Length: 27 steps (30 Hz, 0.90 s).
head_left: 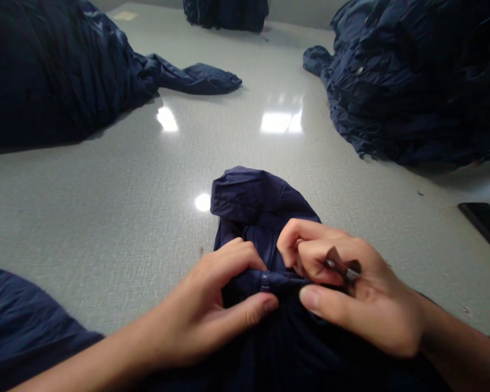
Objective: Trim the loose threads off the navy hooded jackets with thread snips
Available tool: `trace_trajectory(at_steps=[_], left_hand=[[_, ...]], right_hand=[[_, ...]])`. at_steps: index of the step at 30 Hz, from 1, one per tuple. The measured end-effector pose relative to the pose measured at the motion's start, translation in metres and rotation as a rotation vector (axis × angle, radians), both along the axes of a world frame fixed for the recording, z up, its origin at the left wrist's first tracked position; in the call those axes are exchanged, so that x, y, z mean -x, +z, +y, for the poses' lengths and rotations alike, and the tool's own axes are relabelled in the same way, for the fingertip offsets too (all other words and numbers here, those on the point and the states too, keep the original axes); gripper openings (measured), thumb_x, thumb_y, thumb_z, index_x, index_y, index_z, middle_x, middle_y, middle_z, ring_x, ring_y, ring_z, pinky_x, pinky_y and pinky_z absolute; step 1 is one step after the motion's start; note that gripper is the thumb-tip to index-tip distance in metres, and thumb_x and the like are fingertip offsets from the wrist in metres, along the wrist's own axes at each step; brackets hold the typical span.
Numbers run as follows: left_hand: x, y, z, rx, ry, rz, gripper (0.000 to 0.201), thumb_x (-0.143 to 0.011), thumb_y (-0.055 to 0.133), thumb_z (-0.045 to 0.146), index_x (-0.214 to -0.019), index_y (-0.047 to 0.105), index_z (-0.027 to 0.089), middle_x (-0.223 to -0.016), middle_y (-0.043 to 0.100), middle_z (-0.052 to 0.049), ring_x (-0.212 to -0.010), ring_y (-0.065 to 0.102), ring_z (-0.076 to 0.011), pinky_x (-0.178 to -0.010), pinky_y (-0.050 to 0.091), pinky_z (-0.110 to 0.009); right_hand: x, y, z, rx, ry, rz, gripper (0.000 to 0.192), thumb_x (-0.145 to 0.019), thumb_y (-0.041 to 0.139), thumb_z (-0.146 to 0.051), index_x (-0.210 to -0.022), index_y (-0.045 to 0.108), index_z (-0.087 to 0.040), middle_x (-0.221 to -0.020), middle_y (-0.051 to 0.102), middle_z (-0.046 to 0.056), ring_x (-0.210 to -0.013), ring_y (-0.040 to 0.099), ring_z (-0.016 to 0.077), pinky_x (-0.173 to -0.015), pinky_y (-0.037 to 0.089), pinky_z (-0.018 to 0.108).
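Observation:
A navy garment (265, 198) lies bunched in front of me, its rounded end pointing away across the table. My left hand (216, 302) pinches a narrow folded edge of it between thumb and fingers. On that edge, by the left fingertips, sits a small ribbed piece (265, 280) with a pale mark; its kind is unclear. My right hand (363, 288) grips the same edge a short way to the right, fingers curled and thumb below. Tucked in the right palm is a small metal tool (343, 269) like thread snips, its pointed ends showing and the remainder hidden by the fingers.
Large heaps of navy cloth stand at the left (57, 71) and right (404, 81), with a smaller navy pile (226, 12) at the back. A dark flat phone-like object (485, 223) lies at the right edge. More navy cloth (24, 332) fills the lower left. The pale table (126, 207) reflects lights.

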State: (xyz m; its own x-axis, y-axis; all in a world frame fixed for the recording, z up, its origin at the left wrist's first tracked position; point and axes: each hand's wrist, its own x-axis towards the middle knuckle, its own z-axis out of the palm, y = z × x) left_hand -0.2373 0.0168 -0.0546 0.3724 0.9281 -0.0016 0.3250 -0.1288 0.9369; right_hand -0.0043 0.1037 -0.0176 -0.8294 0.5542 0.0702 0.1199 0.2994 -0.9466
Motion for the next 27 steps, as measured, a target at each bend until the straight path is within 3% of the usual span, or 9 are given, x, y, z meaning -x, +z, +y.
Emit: trace_trajectory(at_steps=[3, 5, 9, 13, 19, 27], left_hand=[[-0.004, 0.0, -0.003, 0.012, 0.024, -0.036, 0.008, -0.102, 0.062, 0.027, -0.098, 0.059, 0.022, -0.094, 0.061, 0.001, -0.087, 0.058, -0.0151, -0.077, 0.045, -0.029], [-0.005, -0.001, -0.004, 0.022, 0.031, -0.056, 0.01, -0.102, 0.063, 0.027, -0.095, 0.058, 0.022, -0.093, 0.06, 0.001, -0.086, 0.057, -0.015, -0.076, 0.045, -0.029], [-0.005, -0.001, -0.005, 0.013, 0.043, -0.058, 0.013, -0.102, 0.064, 0.025, -0.092, 0.056, 0.022, -0.092, 0.059, 0.001, -0.088, 0.056, -0.0152, -0.077, 0.045, -0.03], [-0.005, -0.001, -0.005, 0.006, 0.041, -0.04, 0.013, -0.1, 0.065, 0.023, -0.09, 0.056, 0.022, -0.092, 0.06, 0.0, -0.089, 0.057, -0.0159, -0.077, 0.045, -0.03], [-0.005, -0.001, -0.005, -0.007, 0.043, -0.012, 0.012, -0.098, 0.063, 0.019, -0.089, 0.055, 0.022, -0.092, 0.059, 0.0, -0.087, 0.057, -0.0162, -0.075, 0.046, -0.03], [-0.008, -0.003, -0.005, -0.025, 0.039, 0.027, 0.011, -0.094, 0.062, 0.014, -0.09, 0.055, 0.021, -0.092, 0.06, 0.0, -0.088, 0.057, -0.0168, -0.073, 0.046, -0.03]], right_hand=[[-0.008, 0.01, 0.012, 0.179, 0.037, -0.08, 0.037, -0.096, 0.06, -0.051, -0.078, 0.043, -0.023, -0.075, 0.048, -0.001, -0.063, 0.043, 0.0138, -0.056, 0.036, 0.028], [-0.011, 0.015, 0.018, 0.199, 0.046, -0.154, 0.037, -0.102, 0.052, -0.055, -0.083, 0.048, -0.023, -0.073, 0.047, -0.002, -0.061, 0.043, 0.0136, -0.055, 0.036, 0.027], [-0.013, 0.019, 0.018, -0.061, 0.112, -0.32, 0.021, -0.103, 0.06, -0.04, -0.094, 0.065, -0.022, -0.08, 0.063, 0.0, -0.071, 0.057, 0.0154, -0.061, 0.04, 0.027], [-0.013, 0.016, 0.013, -0.248, 0.122, -0.325, 0.01, -0.094, 0.077, -0.032, -0.097, 0.075, -0.022, -0.079, 0.073, 0.0, -0.07, 0.064, 0.0157, -0.066, 0.044, 0.027], [-0.014, 0.014, 0.01, -0.3, 0.13, -0.243, 0.012, -0.096, 0.075, -0.027, -0.086, 0.08, -0.022, -0.075, 0.075, 0.002, -0.064, 0.064, 0.0151, -0.059, 0.044, 0.027], [-0.012, 0.012, 0.002, -0.3, 0.068, -0.258, 0.014, -0.097, 0.076, -0.029, -0.085, 0.082, -0.023, -0.067, 0.072, 0.001, -0.065, 0.066, 0.0171, -0.06, 0.047, 0.026]])
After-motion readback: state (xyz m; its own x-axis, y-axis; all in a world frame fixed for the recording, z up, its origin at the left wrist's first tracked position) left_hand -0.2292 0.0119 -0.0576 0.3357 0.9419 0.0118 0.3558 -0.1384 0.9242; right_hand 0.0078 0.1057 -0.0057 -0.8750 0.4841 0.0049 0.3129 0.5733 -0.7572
